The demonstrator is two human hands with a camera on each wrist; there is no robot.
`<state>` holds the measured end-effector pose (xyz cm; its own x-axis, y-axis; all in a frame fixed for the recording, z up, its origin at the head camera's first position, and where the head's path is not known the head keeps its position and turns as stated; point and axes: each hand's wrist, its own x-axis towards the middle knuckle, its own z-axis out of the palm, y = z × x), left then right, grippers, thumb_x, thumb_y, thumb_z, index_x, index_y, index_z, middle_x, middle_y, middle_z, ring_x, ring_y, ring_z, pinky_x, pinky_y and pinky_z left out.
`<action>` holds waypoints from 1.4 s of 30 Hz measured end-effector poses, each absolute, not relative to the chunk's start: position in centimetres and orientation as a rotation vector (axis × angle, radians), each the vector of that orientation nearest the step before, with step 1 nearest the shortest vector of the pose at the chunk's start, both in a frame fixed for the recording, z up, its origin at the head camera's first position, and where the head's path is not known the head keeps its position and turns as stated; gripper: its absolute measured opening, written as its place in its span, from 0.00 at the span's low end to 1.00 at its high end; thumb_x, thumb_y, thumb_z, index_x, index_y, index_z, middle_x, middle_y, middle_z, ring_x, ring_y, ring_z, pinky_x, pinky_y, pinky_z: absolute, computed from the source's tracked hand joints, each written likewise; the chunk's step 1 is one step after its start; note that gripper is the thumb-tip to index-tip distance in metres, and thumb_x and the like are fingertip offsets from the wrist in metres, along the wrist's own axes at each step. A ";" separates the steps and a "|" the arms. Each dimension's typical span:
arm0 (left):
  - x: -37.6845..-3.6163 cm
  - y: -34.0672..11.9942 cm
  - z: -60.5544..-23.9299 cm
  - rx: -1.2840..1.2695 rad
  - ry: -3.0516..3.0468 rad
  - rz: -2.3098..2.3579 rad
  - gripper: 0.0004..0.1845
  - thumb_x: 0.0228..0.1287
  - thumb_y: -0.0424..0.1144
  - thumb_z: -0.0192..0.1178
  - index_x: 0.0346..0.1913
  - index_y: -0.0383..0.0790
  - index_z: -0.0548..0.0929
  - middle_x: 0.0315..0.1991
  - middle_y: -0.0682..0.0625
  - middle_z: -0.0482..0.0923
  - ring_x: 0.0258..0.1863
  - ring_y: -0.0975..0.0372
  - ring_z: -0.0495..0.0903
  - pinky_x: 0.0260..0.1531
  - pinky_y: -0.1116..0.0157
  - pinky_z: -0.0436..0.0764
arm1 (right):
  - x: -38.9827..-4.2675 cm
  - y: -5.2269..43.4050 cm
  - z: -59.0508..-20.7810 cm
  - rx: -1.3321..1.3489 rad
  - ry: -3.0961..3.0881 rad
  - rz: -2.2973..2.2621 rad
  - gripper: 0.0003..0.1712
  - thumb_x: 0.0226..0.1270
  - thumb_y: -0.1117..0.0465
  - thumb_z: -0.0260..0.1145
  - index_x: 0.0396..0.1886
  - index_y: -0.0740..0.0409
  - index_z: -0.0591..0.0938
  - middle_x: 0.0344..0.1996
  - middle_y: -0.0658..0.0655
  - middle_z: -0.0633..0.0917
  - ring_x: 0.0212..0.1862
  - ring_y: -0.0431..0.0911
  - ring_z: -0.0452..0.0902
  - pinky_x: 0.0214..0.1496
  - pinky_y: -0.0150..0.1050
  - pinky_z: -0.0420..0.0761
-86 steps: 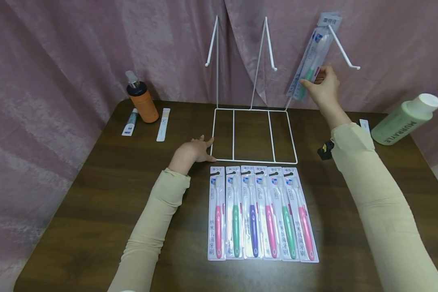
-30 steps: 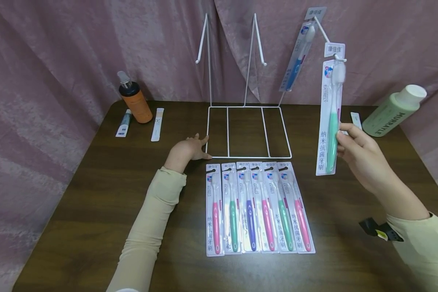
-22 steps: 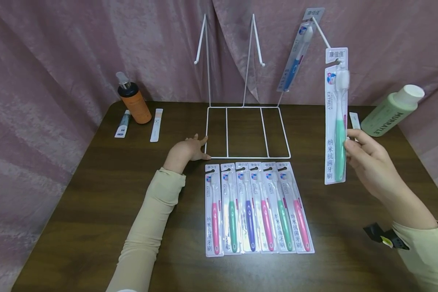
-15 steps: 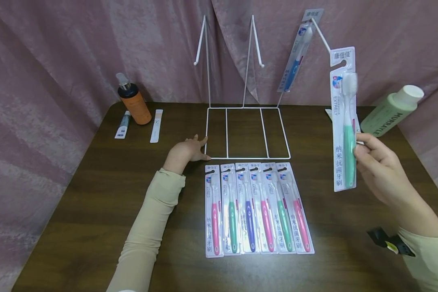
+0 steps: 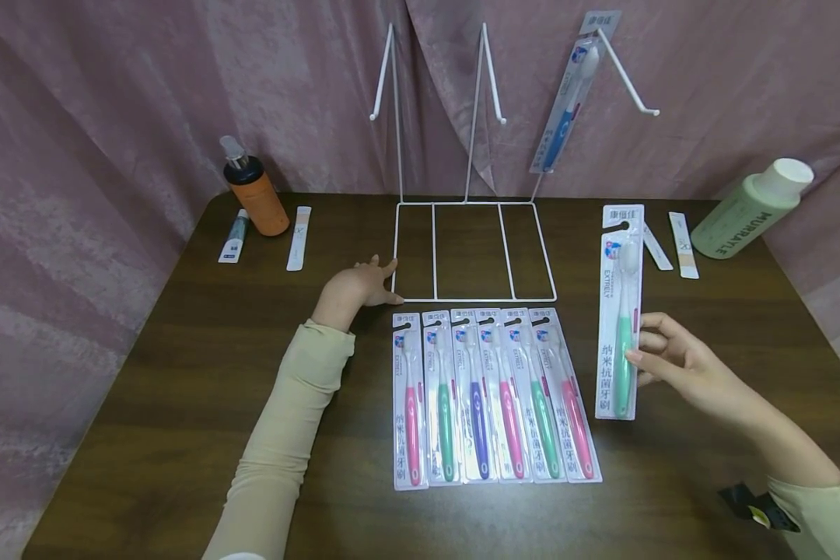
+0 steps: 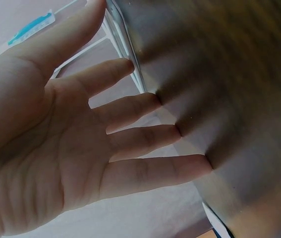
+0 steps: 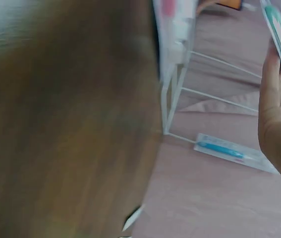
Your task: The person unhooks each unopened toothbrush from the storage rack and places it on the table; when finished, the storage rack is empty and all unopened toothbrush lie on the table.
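The right hand (image 5: 679, 365) pinched the green toothbrush pack (image 5: 620, 311) by its right edge near the handle, fingertips curled onto the card. The pack stood just right of the row of six toothbrush packs (image 5: 493, 397) on the wooden table (image 5: 182, 373), apart from them; whether its lower end touched the table could not be told. The left hand (image 5: 355, 288) lay flat, fingers spread, touching the near left corner of the white wire rack (image 5: 472, 249). A blue toothbrush pack (image 5: 563, 101) hung on the rack's right hook.

The held pack read "EXTRELY" beside the brush head, with Chinese characters down the card. The green bottle (image 5: 749, 210) at far right read "MURRAYLE". Print on the small sachets beside it and on the tube near the orange pump bottle (image 5: 255, 194) at far left was too small to read.

The right wrist view was blurred, the pack cut off at its edge.
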<state>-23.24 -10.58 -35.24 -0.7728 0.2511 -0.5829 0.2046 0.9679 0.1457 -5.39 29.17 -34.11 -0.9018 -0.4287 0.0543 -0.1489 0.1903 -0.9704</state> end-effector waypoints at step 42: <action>-23.4 -10.7 -35.3 0.317 2.491 0.103 0.43 0.66 0.56 0.52 0.75 0.48 0.41 0.74 0.37 0.35 0.70 0.39 0.42 0.65 0.42 0.51 | -3.9 29.3 -38.0 -0.048 2.116 -1.192 0.27 0.66 0.57 0.62 0.52 0.71 0.62 0.28 0.56 0.82 0.30 0.48 0.81 0.29 0.43 0.82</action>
<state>-23.37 -10.68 -35.29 -0.7802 0.2504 -0.5732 0.2024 0.9681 0.1475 -3.90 29.30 -37.96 -0.7559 -0.3510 -0.5527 0.2908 0.5764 -0.7637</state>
